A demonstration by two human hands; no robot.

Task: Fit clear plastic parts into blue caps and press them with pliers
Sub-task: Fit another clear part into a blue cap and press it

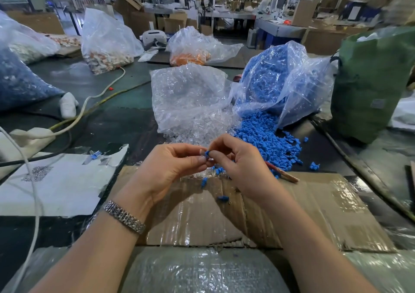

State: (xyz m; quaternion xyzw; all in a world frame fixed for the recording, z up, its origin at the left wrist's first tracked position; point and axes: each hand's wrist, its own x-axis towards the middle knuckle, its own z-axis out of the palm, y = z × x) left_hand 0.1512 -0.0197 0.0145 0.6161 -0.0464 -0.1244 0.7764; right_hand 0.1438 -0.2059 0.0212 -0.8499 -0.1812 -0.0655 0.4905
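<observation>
Above cardboard (pixel 292 205): left hand (pixel 166 169), right hand (pixel 238 164) both pinch small blue cap (pixel 207 153), clear part inside.

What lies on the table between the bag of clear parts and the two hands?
In the head view, loose clear parts spill from the bag of clear parts toward the left hand and right hand, with the blue cap pile beside them.
</observation>
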